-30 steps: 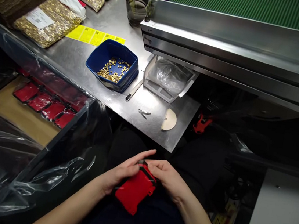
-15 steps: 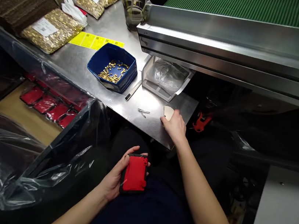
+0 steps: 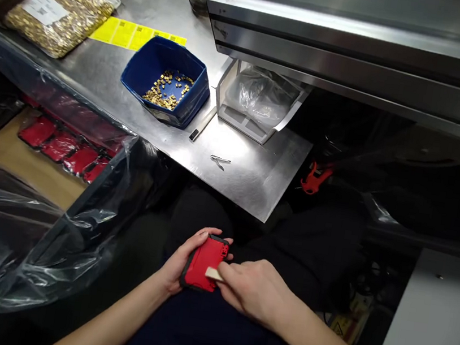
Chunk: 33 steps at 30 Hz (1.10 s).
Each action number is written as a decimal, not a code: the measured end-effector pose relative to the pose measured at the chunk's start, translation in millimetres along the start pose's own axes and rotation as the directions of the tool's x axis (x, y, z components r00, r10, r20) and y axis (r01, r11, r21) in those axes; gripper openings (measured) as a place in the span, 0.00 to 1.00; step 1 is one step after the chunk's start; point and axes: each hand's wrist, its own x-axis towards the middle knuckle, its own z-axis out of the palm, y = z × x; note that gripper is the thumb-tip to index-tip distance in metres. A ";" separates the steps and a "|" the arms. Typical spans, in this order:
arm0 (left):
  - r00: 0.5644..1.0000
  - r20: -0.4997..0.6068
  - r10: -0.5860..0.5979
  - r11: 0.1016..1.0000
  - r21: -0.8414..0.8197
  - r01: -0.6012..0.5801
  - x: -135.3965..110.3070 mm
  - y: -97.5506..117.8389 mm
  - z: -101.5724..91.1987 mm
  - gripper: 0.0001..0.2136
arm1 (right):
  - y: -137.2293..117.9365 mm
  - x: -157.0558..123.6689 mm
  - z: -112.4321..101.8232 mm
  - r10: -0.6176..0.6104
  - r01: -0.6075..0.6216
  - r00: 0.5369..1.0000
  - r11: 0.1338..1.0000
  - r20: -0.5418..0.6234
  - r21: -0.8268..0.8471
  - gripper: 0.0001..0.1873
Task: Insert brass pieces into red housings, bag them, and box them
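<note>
My left hand (image 3: 184, 257) is closed around the edge of a flat red and black case (image 3: 204, 263), held over my lap. Two small red hinge or latch parts run along the case's right side. Between the thumb and fingers of my right hand (image 3: 256, 287) is a small cream-coloured flat piece (image 3: 213, 273). Its tip lies over the lower right part of the case; whether it touches cannot be made out. On the metal table beyond lie small metal nippers (image 3: 219, 161) and a white stick with a black end (image 3: 203, 125).
A blue bin (image 3: 200, 94) holds small brass-coloured parts. Beside it stands a grey tray (image 3: 242, 127) with clear plastic bags, under a metal conveyor frame (image 3: 335, 61). Bagged brass parts (image 3: 61, 14) lie at the left. Wrapped red cases (image 3: 60, 146) sit in a plastic-lined box below.
My right hand has lifted the cream piece off the table and brought it down to the red case. The case in my left hand is tilted slightly. The view has shifted downward.
</note>
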 end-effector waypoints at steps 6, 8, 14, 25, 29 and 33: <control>0.987 -0.159 -0.016 0.995 0.098 0.032 7.1 -2.2 4.4 0.17 | 12.5 6.9 2.5 0.041 -0.042 0.999 0.998 -0.027 -0.036 0.13; 0.986 -0.163 -0.022 0.994 0.100 0.039 7.7 -1.6 5.6 0.17 | 11.4 5.9 0.1 0.035 -0.035 0.999 0.999 0.013 -0.042 0.13; 0.987 -0.158 -0.021 0.988 0.147 0.044 8.7 -1.9 4.6 0.18 | 6.3 9.4 -2.1 0.100 -0.098 0.994 0.994 0.041 -0.043 0.13; 0.983 -0.186 -0.007 0.983 0.180 0.041 7.4 -1.0 5.5 0.20 | -1.0 5.5 -3.7 0.146 -0.143 0.984 0.989 0.097 -0.034 0.09; 0.979 -0.201 -0.008 0.980 0.193 0.048 8.8 -0.3 6.3 0.20 | -1.5 5.8 -2.2 0.184 -0.182 0.981 0.982 0.057 -0.048 0.11; 0.978 -0.208 -0.024 0.982 0.179 0.062 9.6 0.4 7.8 0.20 | 0.8 3.3 -0.4 0.160 -0.155 0.984 0.986 0.078 -0.063 0.11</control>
